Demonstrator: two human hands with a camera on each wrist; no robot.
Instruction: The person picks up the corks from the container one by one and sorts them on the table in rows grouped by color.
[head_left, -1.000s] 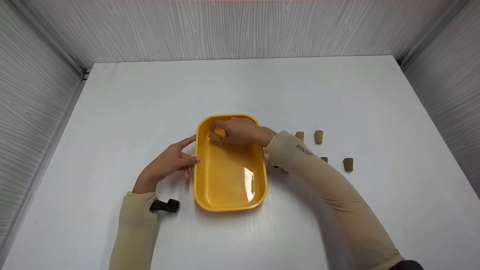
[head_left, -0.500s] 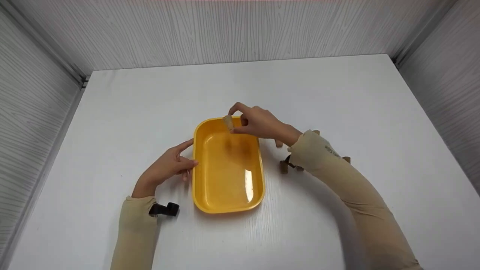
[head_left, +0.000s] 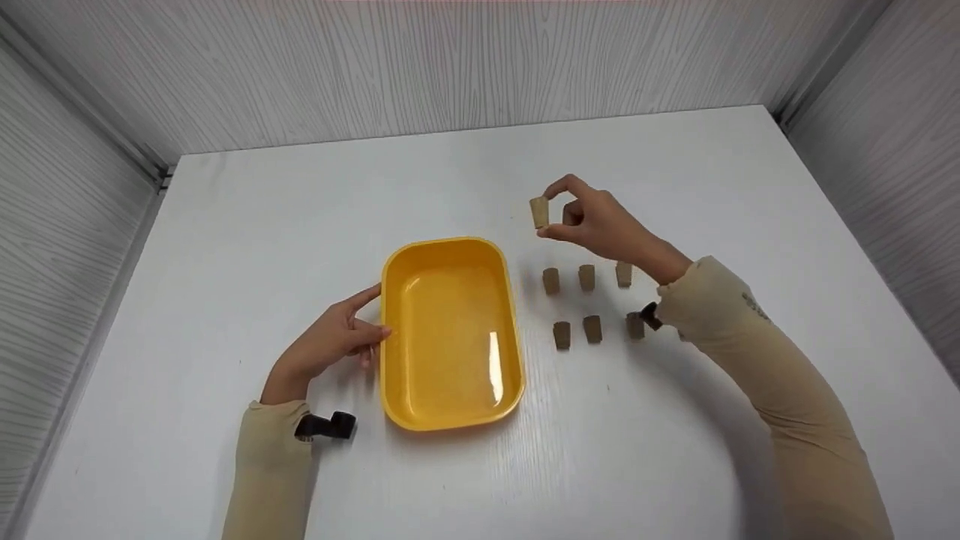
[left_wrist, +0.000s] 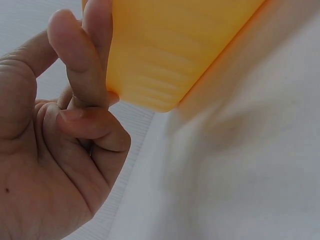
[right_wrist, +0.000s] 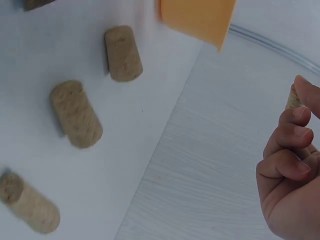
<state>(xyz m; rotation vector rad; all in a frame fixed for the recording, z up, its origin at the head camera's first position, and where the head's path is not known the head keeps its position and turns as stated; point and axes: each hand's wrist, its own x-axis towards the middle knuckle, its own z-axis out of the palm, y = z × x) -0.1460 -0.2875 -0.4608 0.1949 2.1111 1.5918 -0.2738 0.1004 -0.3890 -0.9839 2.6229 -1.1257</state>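
In the head view my right hand (head_left: 604, 223) pinches a tapered cork stopper (head_left: 539, 213) upright between thumb and forefinger, raised beyond the tray's far right corner. Only a bit of that cork (right_wrist: 294, 98) shows past the fingers in the right wrist view. My left hand (head_left: 328, 341) holds the long left side of a yellow plastic tray (head_left: 442, 322), thumb at the rim and fingers along the outer wall. Nothing lies in the tray. Two rows of cork stoppers (head_left: 551, 281) stand to its right, the nearer row (head_left: 592, 328) partly hidden by the right sleeve.
The white table (head_left: 285, 195) carries the tray near its middle. Grey wood-grain panels (head_left: 465, 67) rise at the back and both sides. Black camera mounts (head_left: 328, 426) stick out from both wrists, the right one (head_left: 651, 316) close over the corks.
My right hand has come up out of the tray with the cork and swung right, over the table beyond the cork rows. The left hand keeps its hold on the tray.
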